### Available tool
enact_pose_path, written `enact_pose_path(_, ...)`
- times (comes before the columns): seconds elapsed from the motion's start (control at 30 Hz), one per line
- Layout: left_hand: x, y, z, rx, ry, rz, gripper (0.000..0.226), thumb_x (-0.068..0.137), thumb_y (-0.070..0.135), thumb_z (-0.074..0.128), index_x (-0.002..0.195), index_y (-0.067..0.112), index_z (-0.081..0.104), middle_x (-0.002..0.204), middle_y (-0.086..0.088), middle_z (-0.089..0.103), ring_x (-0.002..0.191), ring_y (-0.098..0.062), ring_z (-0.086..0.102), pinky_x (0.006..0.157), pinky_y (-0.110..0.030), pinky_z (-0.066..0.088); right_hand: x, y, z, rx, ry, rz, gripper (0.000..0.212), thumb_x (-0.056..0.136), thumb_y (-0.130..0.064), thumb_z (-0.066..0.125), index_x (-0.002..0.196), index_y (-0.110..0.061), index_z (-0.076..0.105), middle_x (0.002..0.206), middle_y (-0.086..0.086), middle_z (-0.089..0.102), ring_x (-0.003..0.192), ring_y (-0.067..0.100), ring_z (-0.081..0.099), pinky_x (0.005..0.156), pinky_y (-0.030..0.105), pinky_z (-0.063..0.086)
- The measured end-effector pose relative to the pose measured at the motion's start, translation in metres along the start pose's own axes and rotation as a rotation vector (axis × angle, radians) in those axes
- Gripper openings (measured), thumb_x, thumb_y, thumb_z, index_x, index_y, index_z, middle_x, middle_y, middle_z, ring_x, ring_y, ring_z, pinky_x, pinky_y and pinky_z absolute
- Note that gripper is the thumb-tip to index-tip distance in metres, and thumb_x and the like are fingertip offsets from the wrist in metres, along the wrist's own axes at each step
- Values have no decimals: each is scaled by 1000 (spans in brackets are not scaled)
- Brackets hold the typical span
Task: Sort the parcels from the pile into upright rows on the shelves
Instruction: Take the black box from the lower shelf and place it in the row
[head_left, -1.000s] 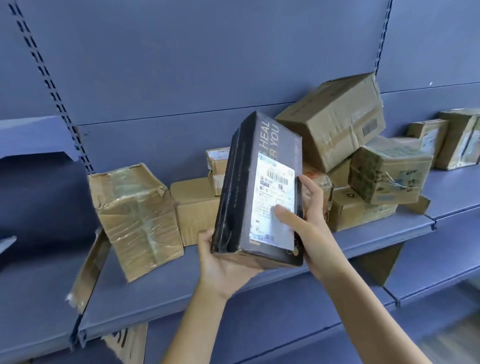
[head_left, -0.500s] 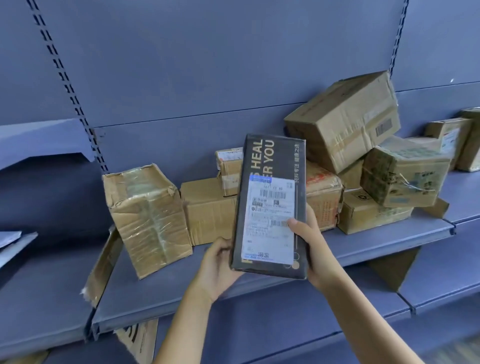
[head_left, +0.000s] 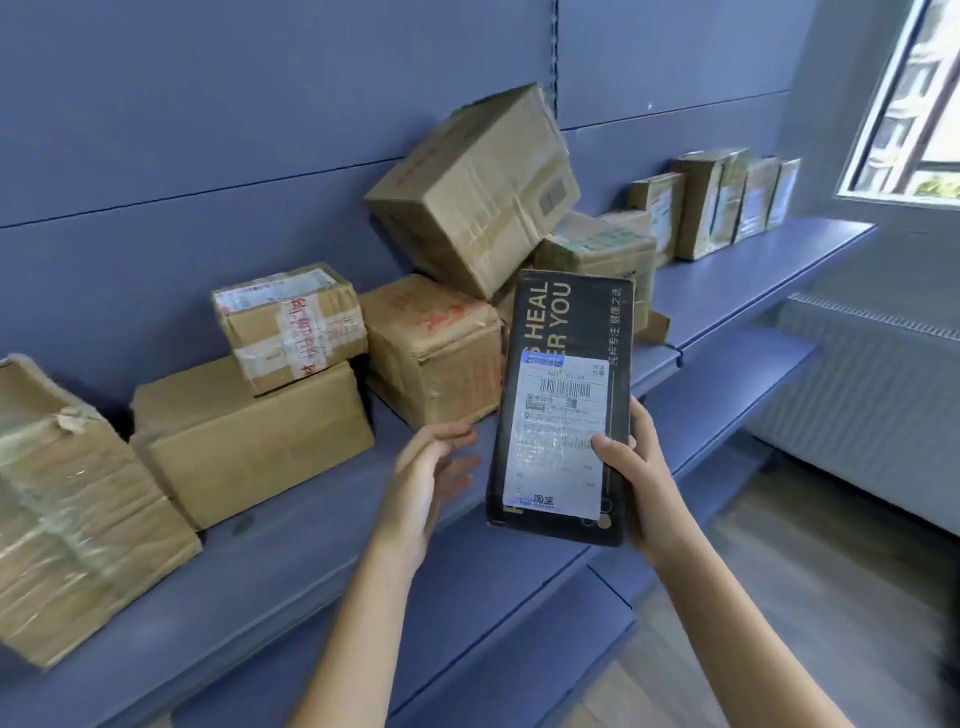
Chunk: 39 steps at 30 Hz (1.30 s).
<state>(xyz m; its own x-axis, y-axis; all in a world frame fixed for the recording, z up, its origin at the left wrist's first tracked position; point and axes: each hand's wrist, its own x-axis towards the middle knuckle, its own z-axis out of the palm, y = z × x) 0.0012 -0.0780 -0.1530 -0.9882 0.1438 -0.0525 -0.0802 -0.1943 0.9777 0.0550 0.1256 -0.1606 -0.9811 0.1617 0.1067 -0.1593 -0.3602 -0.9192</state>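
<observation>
Left hand (head_left: 431, 478) is off the box (head_left: 566, 332) now, fingers loose; right hand (head_left: 639, 483) alone grips its edge.
Box held upright, airborne, in front of the pile (head_left: 472, 192); view has swung right to the standing row (head_left: 727, 202) on the shelf (head_left: 753, 260), likely its destination.

Single view: wide-angle camera worn on head, aimed forward and down. Blue shelf (head_left: 291, 587) seen close, from above, run obliquely from near left to far right. Back panel (head_left: 208, 104) faced at slant, lines bent by lens. Left hand (head_left: 426, 483) and right hand (head_left: 639, 488) framed just below centre, arms (head_left: 337, 660) cut by bottom edge. Black parcel (head_left: 566, 322), gripped by right hand, set nearest lens, label (head_left: 561, 431) turned to camera. Pile of cardboard parcels (head_left: 467, 192) caught behind, mid frame. Upright row (head_left: 722, 202) seen far right. Window (head_left: 909, 98) cropped at top right corner; floor (head_left: 779, 597) glimpsed near right.
</observation>
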Motion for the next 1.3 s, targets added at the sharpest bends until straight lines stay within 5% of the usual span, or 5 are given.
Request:
enact_pose_path(0.17,29,-13,102,28,-168,-43,29,98,9,38,90,16,65,95,-2,70,86,-21,64,82,-33,43,-8,-29,-86,37,161,-15,71,74,-20,61,141,-27,38,112,0,72,98,20,71,64,25,56)
enact_pose_path(0.4,63,-40,254,62,-431,-37,22,96,15,44,96,16,66,105,-10,70,95,-26,65,87,-39,49,-14,-73,-200,32,384,-102,73,74,-21,64,142,-25,36,115,4,71,97,19,71,61,24,55)
enact_pose_path(0.57,71,-60,330,80,-483,-74,23,96,15,44,107,6,62,108,-12,69,94,-24,66,73,-30,49,-15,-91,-258,38,494,-114,75,74,-23,65,143,-26,35,116,5,70,103,25,69,60,28,56)
enact_pose_path(0.73,92,-72,378,89,-540,-111,22,96,14,44,105,6,62,102,-10,70,84,-17,65,78,-32,50,2,-94,-300,62,580,-98,77,74,-25,65,144,-27,33,121,7,68,105,26,68,56,27,54)
enact_pose_path(1.3,284,-122,550,145,-720,-222,20,96,13,43,91,15,63,103,-10,69,84,-20,63,72,-28,48,151,-115,-434,56,859,-150,81,73,-29,69,145,-31,31,121,2,68,108,23,68,72,35,55)
